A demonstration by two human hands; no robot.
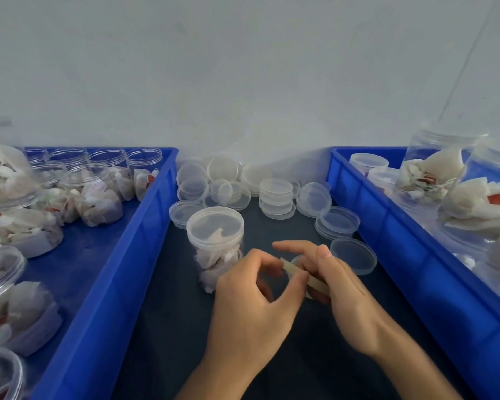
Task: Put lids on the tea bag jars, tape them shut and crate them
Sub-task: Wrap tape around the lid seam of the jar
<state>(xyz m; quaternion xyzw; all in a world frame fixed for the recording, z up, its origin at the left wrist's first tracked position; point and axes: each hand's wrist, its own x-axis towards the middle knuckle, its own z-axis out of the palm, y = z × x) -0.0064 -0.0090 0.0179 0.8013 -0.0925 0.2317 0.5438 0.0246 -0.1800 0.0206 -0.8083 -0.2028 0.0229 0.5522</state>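
A clear jar [215, 246] of tea bags stands upright on the dark table with a translucent lid on it, just left of my hands. My right hand [338, 290] grips a small roll of tape [315, 281], mostly hidden behind the fingers. My left hand [254, 301] pinches the tape's loose end [290, 267] between thumb and fingers. Both hands hover over the table in front of the jar. A pile of loose lids [276, 197] lies behind the jar, near the wall.
A blue crate [145, 226] on the left holds several open jars of tea bags. Another blue crate [367, 209] on the right holds lidded jars and jars lying on their sides. A single lid [353, 255] lies just right of my hands. A white wall stands behind.
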